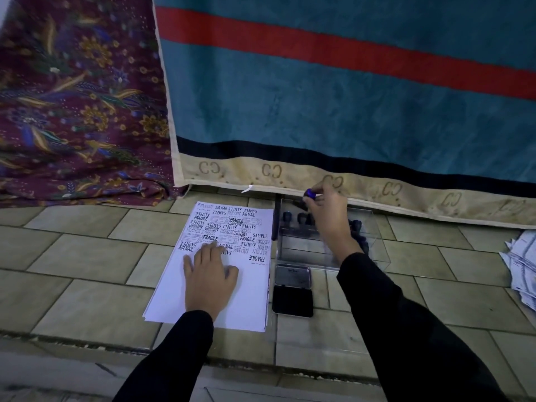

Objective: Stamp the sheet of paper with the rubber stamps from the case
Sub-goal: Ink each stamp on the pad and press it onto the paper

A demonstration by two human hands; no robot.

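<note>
Paper (249, 297), its far half covered in stamped words, lies on tiled floor (87, 256), left hand (207, 274) spread flat on it.
Right hand (324, 211) pinches a blue-knobbed stamp (309, 194) over the clear case (372, 242) just right of the paper; an open ink pad (293, 298) lies beside both.

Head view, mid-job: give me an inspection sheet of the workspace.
Surface: beige tiled floor; the job's things lie on it.
Job's things: white sheet of paper on top of a thin stack, far half covered in stamped words, near half blank; clear plastic case to its right with dark stamps inside; open black ink pad on the near side of the case.
Clutter: pile of loose printed papers at the right edge.
Grippers: left hand flat on the sheet; right hand pinches a blue-topped rubber stamp over the case's far edge.
Cables: nothing seen.
Surroundings: teal rug with a red stripe hanging behind; maroon floral cloth to its left.
</note>
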